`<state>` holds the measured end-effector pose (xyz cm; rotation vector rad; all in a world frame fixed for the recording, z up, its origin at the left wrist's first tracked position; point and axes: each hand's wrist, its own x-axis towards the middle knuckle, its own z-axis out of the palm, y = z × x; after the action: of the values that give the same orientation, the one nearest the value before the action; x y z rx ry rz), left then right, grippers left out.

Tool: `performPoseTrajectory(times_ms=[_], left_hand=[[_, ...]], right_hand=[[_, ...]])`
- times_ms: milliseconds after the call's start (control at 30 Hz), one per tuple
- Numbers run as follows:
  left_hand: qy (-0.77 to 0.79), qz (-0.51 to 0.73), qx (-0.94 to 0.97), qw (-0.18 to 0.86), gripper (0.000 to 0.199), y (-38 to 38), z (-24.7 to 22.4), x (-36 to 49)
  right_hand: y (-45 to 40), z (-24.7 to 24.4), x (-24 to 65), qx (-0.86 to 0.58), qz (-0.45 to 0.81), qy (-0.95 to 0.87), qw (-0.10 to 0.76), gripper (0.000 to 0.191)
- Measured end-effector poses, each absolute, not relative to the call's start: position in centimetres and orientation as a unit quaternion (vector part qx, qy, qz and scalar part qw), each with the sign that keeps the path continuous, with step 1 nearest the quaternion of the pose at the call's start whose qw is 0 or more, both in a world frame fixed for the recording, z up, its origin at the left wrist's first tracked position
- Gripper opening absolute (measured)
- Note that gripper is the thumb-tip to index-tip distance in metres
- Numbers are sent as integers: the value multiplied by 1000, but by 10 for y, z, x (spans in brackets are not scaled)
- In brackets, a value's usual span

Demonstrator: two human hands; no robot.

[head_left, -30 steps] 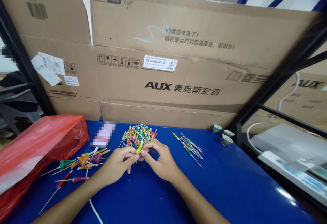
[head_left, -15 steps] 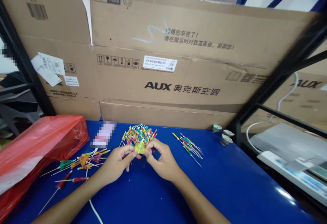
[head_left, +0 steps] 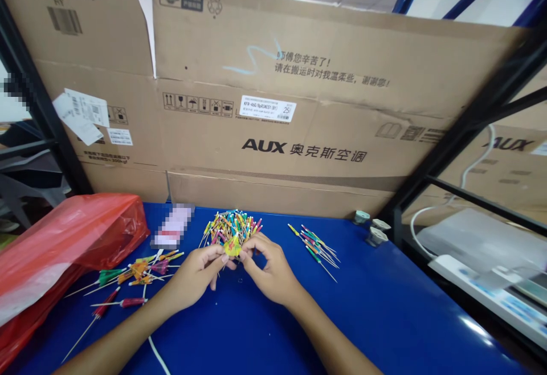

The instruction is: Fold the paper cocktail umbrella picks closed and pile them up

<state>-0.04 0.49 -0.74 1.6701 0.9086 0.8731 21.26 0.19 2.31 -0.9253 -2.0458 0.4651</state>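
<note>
Blue worktable (head_left: 384, 312), flattened cardboard carton (head_left: 273, 135) standing behind it. I log a yellow paper parasol pick (head_left: 233, 245) just in front of the heap of colored picks (head_left: 231, 228), pinched narrowly between the fingertips of my left hand (head_left: 194, 275) and right hand (head_left: 271, 269), apparently to work its small canopy. A smaller bunch of picks (head_left: 318, 252) lies apart at right, seemingly kept separate from the heap.

1. Right of the right hand (head_left: 269, 269), a hand could pass low over the blue table (head_left: 384, 312) as far as the loose picks (head_left: 318, 252).
2. Beyond those, the small cups (head_left: 376, 229) and black post (head_left: 397, 221) block the way.
3. Straight ahead, the pile of picks (head_left: 231, 232) sits in the path, with cardboard (head_left: 273, 153) behind it.
4. Leftward, more picks (head_left: 137, 272) and the red bag (head_left: 64, 238) stand in the way.
</note>
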Motion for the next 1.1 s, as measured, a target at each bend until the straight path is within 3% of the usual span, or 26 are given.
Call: performPoseTrajectory(times_ms=[300,467,900,1100], left_hand=[[382,405,627,546,39,9,-9,1],[382,424,608,552,40,7,-7,2],[358,419,640,536,36,3,-9,6],[336,393,673,529,28,-3,-11,7]], right_hand=[[0,19,207,-379,222,-775,454,11],[-6,13,193,-333,289,-772,458,31],[-2,-3,177,-265,628,-517,518,17],[-7,-4,176,-251,674,-461,519,14]])
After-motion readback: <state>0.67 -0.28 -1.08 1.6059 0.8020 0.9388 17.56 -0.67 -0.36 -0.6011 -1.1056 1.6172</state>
